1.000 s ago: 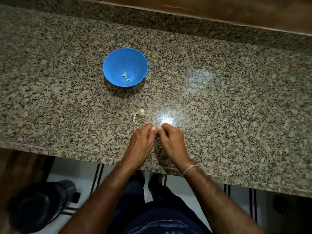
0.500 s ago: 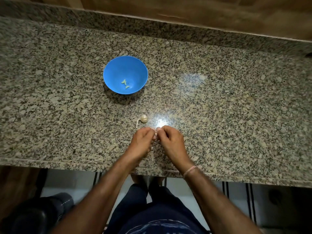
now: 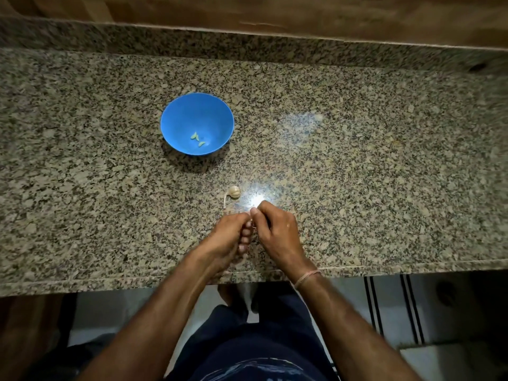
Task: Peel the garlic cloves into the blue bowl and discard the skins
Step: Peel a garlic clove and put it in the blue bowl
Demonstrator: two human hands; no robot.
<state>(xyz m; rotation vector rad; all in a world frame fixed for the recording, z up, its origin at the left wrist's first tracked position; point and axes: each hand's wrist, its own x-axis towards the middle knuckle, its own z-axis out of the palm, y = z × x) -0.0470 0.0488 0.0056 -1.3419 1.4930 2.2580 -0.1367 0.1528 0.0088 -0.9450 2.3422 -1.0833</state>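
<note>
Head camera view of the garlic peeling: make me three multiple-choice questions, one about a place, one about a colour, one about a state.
1. Where is the garlic bulb?
A. Inside the bowl
B. On the counter, between the bowl and the left hand
C. On the floor

2. What colour is the bowl?
A. Red
B. White
C. Blue

3. How are the left hand and right hand placed?
A. Both pinching a small pale piece between them
B. Both flat on the counter
C. One reaching into the bowl

Answers:
1 B: the garlic bulb lies on the counter just beyond the fingertips.
2 C: its wall and rim are plain blue.
3 A: curled fingertips meet over the small pale piece, which is mostly hidden.
</note>
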